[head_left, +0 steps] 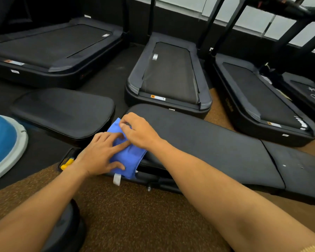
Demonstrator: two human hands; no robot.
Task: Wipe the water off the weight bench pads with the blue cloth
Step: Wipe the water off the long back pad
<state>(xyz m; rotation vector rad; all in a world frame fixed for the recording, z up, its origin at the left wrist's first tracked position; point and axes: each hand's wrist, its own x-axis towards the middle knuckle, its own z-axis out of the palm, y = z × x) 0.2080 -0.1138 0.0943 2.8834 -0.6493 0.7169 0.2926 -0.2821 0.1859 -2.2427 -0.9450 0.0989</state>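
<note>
A folded blue cloth (127, 157) with a white tag lies on the near left end of the long black bench pad (216, 148). My left hand (100, 153) rests flat on the cloth's left side, fingers spread, thumb on its lower edge. My right hand (138, 131) pinches the cloth's upper edge between thumb and fingers. A shorter black seat pad (62, 111) sits to the left, across a narrow gap. I see no clear water drops on the dark pads.
Three black treadmills (169, 73) stand behind the bench. A blue and grey balance dome (4, 142) is at the left edge. A yellow lever (67, 163) shows below the seat pad. A black round weight (67, 228) sits on the brown floor near me.
</note>
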